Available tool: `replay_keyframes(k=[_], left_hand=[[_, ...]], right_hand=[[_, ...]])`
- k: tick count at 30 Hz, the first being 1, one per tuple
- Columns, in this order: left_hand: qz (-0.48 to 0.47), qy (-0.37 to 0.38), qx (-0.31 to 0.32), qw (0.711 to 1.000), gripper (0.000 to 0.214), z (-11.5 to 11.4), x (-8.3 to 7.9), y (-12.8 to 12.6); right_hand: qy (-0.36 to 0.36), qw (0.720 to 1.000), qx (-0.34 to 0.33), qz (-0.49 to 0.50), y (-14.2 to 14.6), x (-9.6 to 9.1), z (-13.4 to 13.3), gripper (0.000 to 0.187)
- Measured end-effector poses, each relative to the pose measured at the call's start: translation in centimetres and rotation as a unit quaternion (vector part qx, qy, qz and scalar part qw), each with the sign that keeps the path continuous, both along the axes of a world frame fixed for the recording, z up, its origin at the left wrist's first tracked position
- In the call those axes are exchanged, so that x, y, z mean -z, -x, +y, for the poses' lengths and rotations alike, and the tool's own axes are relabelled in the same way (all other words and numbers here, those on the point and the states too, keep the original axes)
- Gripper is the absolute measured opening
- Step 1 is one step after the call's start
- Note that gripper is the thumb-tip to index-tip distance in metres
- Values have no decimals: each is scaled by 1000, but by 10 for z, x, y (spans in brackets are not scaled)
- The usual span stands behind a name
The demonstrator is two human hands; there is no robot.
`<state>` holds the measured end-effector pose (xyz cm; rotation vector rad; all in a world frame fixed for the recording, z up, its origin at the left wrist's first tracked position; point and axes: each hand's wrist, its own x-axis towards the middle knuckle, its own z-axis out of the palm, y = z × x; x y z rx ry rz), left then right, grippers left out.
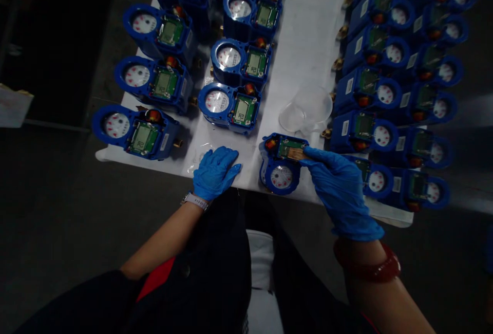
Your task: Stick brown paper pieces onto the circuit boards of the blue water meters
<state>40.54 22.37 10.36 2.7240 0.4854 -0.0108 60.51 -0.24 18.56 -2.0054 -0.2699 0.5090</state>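
Observation:
My right hand [339,185], in a blue glove, pinches a small flat brown piece [296,153] that looks like wood or a brush end. That piece lies over the green circuit board of a blue water meter [281,177] at the table's front edge. The meter's round dial faces me, with its board on the far side. Gloved too, my left hand [216,171] rests on the white tabletop with its fingers stretched out and holds nothing. Beside its fingers lies a clear, shiny patch or film [198,156]. Just beyond the worked meter stand clear plastic cups [311,110].
Rows of blue meters with exposed boards line the left, the nearest being one meter [133,131] and another [230,108]. More meters [364,131] crowd the right side. The white table [304,31] ends close to my body, with a pale stool [262,257] below.

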Motion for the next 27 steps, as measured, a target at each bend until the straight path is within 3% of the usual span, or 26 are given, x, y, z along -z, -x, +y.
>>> replay_keyframes(k=[19, 27], left_hand=[[4, 10, -4, 1000, 43, -1, -2, -2], [17, 19, -10, 1000, 44, -2, -4, -3]], right_hand=[[29, 998, -36, -47, -4, 7, 1, 28], [42, 999, -28, -13, -4, 8, 3, 30]])
